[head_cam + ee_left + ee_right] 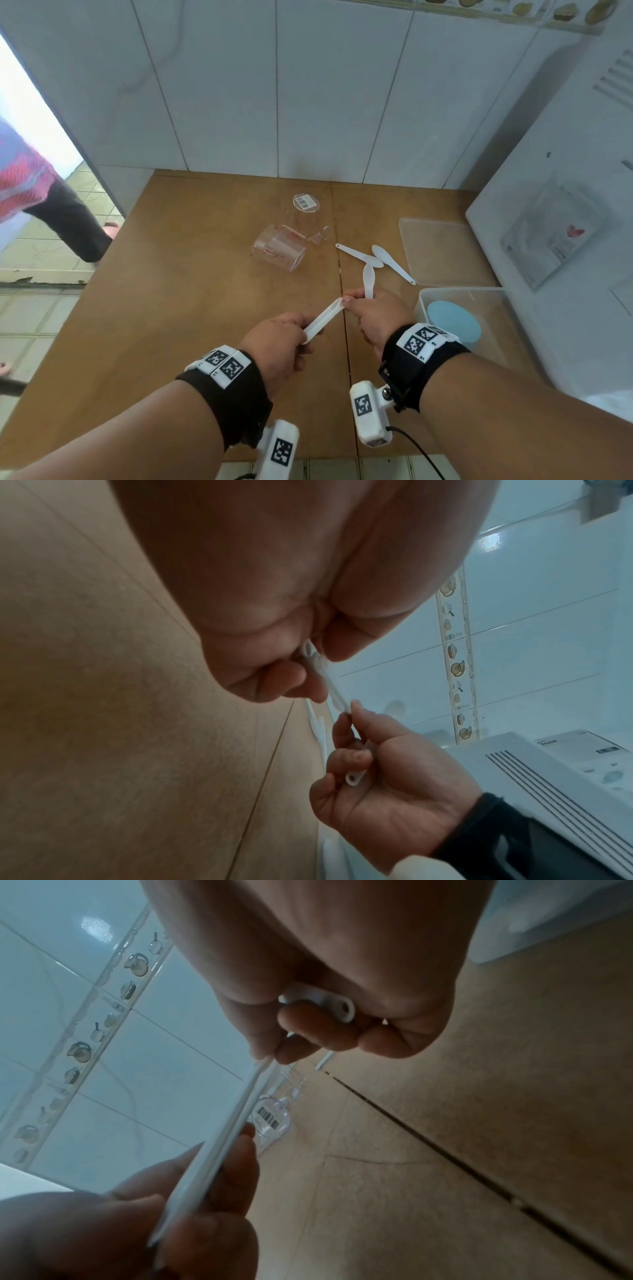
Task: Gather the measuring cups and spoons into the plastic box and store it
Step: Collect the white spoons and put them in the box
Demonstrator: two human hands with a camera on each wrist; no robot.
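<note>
The brown wooden table [212,308] fills the scene, butting against a white tiled wall [274,85] at the far side, with one white appliance [565,205] standing along its right edge. At the near right sits one clear rectangular plastic box [493,301], open, holding one round pale blue disc [454,322]; just beyond it lies one flat translucent lid [442,253]. Two clear plastic measuring cups are out on the table near its far middle: a larger one with red markings [279,248] tipped on its side, and a smaller one with a barcode label [307,202] farther back. Four white plastic measuring spoons are visible. Two loose spoons [359,255] lie between the cups and the lid, their bowls close together. The left hand [279,346] pinches one long white spoon [323,320], whose far end meets the fingertips of the right hand [376,317]. The right hand's fingers are also curled round another white spoon [368,279], its bowl pointing away over the table.
</note>
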